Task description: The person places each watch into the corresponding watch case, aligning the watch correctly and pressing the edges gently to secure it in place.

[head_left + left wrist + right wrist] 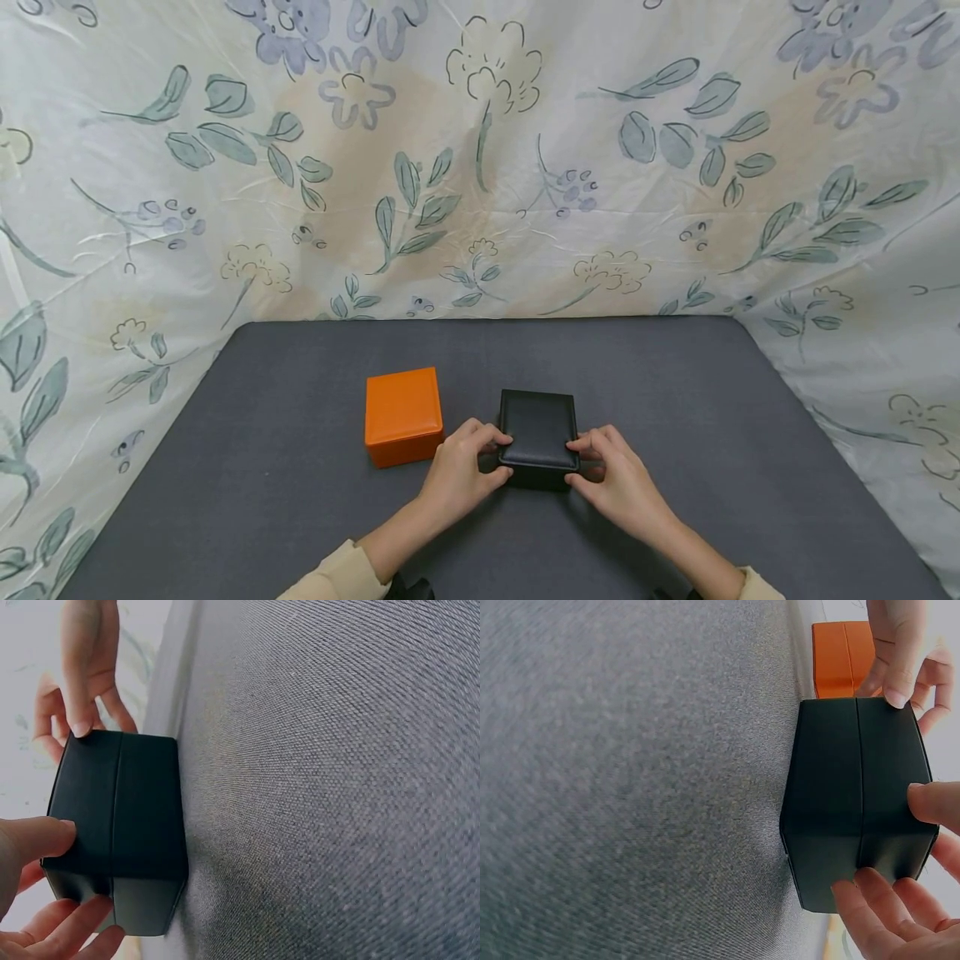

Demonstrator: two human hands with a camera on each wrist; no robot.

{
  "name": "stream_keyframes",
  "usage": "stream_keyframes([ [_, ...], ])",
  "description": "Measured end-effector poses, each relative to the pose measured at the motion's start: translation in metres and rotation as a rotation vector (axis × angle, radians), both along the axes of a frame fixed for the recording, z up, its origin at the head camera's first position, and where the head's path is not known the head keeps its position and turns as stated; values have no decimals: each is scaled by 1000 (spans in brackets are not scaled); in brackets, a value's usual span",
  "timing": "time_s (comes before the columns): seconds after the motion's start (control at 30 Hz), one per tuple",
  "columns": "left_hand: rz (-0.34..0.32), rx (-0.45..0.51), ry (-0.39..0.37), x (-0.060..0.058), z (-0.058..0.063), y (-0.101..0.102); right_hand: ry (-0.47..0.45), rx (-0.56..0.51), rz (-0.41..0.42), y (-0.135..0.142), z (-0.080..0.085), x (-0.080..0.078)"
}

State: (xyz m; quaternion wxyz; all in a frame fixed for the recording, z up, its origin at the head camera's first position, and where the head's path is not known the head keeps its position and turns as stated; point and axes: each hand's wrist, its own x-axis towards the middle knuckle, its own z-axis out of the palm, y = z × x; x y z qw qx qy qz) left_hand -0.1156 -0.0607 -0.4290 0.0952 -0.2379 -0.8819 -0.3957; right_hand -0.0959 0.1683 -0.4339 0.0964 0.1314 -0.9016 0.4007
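Observation:
A closed black box [537, 427] with a smooth lid stands on the grey table. My left hand [465, 468] holds its left front corner, thumb on the front face and fingers along the side. At the right front corner my right hand [621, 477] grips the box in the same way. The left wrist view shows the seam between lid and base running round the black box [146, 799], with left fingertips [90, 911] at the side near it. In the right wrist view, right fingertips [868, 879] touch the side of the box at the seam.
An orange box [403, 412], also closed, stands to the left of the black one, close to my left hand. The grey tabletop [262, 467] reaches back to a floral cloth [480, 208] that hangs behind and at both sides.

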Motion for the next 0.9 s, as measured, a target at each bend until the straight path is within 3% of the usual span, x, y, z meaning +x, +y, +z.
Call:
stream_keyframes([
  [0.4,-57,-108,-86,-3,4,-12,18,86,27,5,1,-1],
  [0.67,-143,-221,-123,-5,18,-24,-27,160,110,12,14,-3],
  [0.8,-175,-314,-95,-7,25,-29,-36,190,144,16,20,-4],
  [0.9,-183,-322,-44,-8,30,-35,5,230,134,20,24,-6],
])
